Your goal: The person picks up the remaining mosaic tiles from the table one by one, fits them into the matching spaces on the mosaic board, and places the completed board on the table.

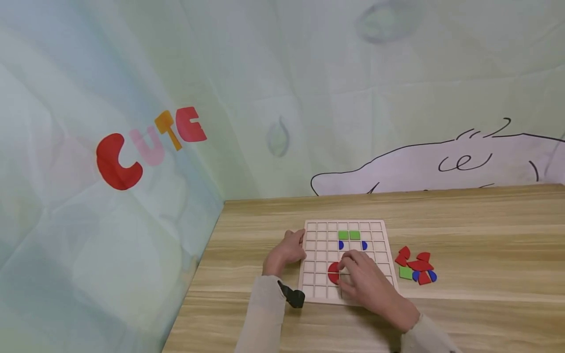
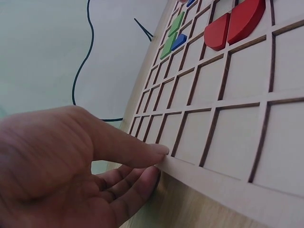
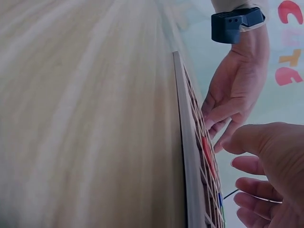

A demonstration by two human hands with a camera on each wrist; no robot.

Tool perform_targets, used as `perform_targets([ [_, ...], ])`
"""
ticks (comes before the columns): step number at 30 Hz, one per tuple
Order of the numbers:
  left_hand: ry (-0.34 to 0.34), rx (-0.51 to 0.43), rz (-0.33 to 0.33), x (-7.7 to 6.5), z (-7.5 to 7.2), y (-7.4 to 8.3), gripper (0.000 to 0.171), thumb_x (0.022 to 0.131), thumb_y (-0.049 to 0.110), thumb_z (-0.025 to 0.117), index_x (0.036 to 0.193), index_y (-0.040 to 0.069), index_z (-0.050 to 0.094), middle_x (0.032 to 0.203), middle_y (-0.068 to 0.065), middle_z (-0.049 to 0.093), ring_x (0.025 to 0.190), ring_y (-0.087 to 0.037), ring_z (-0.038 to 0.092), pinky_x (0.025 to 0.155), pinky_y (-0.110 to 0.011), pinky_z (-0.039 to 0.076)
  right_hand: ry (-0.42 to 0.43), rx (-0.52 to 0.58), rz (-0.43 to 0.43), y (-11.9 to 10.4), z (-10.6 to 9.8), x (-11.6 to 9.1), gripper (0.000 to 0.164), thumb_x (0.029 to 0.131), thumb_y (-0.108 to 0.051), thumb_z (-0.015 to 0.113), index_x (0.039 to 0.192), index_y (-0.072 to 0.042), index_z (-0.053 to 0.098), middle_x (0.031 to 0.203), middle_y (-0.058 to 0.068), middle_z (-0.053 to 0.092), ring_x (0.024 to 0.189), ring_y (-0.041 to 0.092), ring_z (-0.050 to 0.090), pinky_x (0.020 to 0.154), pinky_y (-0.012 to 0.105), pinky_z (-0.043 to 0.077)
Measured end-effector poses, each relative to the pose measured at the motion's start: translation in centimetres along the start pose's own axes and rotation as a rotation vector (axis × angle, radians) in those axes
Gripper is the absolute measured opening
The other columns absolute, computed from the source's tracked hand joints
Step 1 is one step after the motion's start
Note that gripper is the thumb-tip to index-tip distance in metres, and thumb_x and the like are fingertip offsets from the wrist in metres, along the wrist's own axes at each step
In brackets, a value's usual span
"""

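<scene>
A wooden grid board (image 1: 313, 279) lies on the table. My left hand (image 1: 287, 249) holds its left edge, the thumb (image 2: 154, 154) on the rim and the other fingers bent against the side. Over the lower middle of the board is my right hand (image 1: 368, 284), fingers loosely bent and apart, with nothing between them in the right wrist view. Close to its fingertips, two red quarter-round pieces (image 1: 333, 267) sit in neighbouring cells, making a half circle. Farther up are two green squares (image 1: 348, 235) side by side, with two blue half-round pieces (image 1: 364, 245) below them.
Right of the board lies a loose pile of several red pieces (image 1: 421, 265), a green square (image 1: 405, 273) and blue pieces (image 1: 433, 276). The wooden table (image 1: 485, 314) meets a printed cloth backdrop (image 1: 265, 181) at the back and left. A black strapped device (image 1: 293, 296) is on the left wrist.
</scene>
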State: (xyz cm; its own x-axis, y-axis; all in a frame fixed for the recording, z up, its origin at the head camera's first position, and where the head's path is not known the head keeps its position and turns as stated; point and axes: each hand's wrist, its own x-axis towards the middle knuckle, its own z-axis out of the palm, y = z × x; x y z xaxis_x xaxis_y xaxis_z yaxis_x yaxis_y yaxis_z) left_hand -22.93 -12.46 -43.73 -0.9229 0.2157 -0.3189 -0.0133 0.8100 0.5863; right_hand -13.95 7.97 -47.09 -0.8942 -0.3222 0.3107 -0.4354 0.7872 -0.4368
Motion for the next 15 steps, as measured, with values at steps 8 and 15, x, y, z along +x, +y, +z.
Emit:
perform_targets([
  [8, -0.001, -0.004, -0.003, -0.1, -0.1, 0.1, 0.076, 0.078, -0.005, 0.057, 0.149, 0.007, 0.032, 0.129, -0.019, 0.038, 0.096, -0.027, 0.042, 0.074, -0.034, 0.036, -0.012, 0.006, 0.043, 0.0, -0.8, -0.1, 0.023, 0.076, -0.022, 0.078, 0.094, -0.014, 0.066, 0.112, 0.001, 0.058, 0.103, 0.02, 0.052, 0.093, 0.04, 0.045],
  [15, 0.001, -0.002, 0.001, -0.2, -0.1, 0.1, 0.075, 0.079, -0.004, 0.057, 0.149, 0.006, 0.033, 0.13, -0.019, 0.038, 0.098, -0.027, 0.043, 0.078, -0.035, 0.037, -0.029, 0.002, 0.065, 0.6, -1.4, -0.3, 0.027, 0.077, -0.025, 0.078, 0.098, -0.016, 0.065, 0.116, 0.002, 0.057, 0.106, 0.02, 0.051, 0.094, 0.041, 0.045],
])
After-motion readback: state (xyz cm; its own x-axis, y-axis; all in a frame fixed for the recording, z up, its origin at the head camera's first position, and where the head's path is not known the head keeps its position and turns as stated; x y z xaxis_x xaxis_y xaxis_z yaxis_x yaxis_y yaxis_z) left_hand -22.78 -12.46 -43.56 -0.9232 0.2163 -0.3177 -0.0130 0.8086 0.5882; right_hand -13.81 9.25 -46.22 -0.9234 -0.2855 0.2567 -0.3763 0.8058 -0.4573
